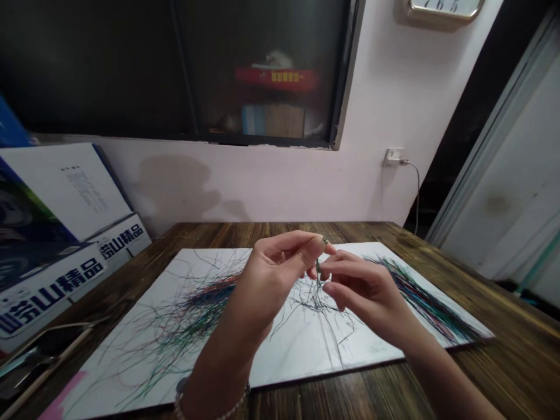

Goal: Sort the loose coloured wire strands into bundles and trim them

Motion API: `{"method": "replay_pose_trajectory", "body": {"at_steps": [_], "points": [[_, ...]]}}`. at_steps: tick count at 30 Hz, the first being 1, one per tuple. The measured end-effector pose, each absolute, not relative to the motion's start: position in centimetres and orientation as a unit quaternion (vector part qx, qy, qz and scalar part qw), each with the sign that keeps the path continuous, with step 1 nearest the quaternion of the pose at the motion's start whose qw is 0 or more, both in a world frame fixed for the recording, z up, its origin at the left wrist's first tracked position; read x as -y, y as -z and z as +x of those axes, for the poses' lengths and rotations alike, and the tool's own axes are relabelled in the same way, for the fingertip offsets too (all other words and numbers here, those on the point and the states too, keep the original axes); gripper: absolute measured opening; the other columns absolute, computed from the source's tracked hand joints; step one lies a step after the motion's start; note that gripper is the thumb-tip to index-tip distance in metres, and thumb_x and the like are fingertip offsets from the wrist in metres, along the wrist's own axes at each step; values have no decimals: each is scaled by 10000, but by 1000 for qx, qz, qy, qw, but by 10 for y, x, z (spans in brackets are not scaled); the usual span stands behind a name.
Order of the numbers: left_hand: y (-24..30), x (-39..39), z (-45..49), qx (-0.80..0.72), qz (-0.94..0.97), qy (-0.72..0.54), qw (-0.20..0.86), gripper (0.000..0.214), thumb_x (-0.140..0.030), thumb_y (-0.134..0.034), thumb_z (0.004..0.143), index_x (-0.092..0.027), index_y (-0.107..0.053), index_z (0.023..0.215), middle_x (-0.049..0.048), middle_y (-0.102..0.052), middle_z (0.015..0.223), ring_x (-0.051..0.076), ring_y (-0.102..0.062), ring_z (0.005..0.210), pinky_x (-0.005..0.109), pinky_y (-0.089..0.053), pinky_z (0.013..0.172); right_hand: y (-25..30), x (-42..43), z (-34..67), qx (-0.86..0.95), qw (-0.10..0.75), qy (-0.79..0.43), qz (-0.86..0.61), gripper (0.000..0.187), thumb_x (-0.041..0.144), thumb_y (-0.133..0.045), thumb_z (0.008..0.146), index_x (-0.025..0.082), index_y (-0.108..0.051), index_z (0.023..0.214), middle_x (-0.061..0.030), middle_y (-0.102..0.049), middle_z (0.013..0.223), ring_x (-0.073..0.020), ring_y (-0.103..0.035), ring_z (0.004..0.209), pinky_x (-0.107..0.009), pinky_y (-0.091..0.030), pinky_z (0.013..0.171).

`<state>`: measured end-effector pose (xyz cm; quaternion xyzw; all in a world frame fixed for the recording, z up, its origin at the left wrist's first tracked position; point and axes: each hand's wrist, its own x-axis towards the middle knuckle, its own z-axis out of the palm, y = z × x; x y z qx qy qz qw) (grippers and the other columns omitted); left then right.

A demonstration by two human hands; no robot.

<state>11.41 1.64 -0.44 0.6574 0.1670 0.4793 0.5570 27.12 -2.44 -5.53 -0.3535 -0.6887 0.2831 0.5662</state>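
Observation:
My left hand is raised over the white board, thumb and forefinger pinched on a small green twist of thin wires. Loose dark strands hang down from that twist. Close on its right side is my right hand, its thumb and fingers bent around the hanging strands near the lower end. Whether the right fingertips press on the strands is hard to make out. Below, on the board, short dark wire pieces lie scattered.
A spread pile of coloured wires covers the board's left part; a straighter bundle lies right. Printed boxes and tools sit at the left of the wooden table. A plugged-in cord runs down the wall.

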Motion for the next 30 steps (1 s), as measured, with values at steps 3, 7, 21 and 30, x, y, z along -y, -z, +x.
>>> {"method": "replay_pose_trajectory", "body": {"at_steps": [3, 7, 21, 30], "points": [[6, -17, 116, -154, 655, -466, 575, 183, -280, -604, 834, -181, -692, 708, -23, -553, 580, 59, -470, 568, 156, -392, 560, 59, 22, 263, 688, 577, -260, -356, 94, 199, -661, 803, 246, -696, 876, -4, -559, 786, -80, -485, 607, -208, -380, 468], [7, -18, 117, -153, 649, -464, 584, 186, -269, -604, 836, -180, -695, 700, -26, -544, 562, 51, -479, 552, 147, -390, 551, 58, 22, 257, 676, 588, -256, -363, 46, 196, -659, 799, 188, -674, 757, -18, -560, 728, -105, -488, 662, -216, -340, 470], [5, -22, 113, -159, 556, -569, 585, 178, -267, -631, 807, -190, -700, 663, -29, -524, 552, 42, -463, 548, 122, -387, 553, 60, 22, 260, 573, 538, -540, -302, 100, 212, -690, 768, 156, -607, 763, 20, -635, 543, -17, -423, 349, -125, -279, 335], [1, -25, 104, -141, 453, -631, 614, 121, -128, -669, 712, -166, -694, 600, -39, -555, 564, 13, -480, 510, 79, -407, 510, 59, 16, 261, 585, 512, -505, -376, 177, 302, -698, 755, 134, -669, 707, 28, -586, 492, -10, -351, 342, -142, -216, 320]]}}
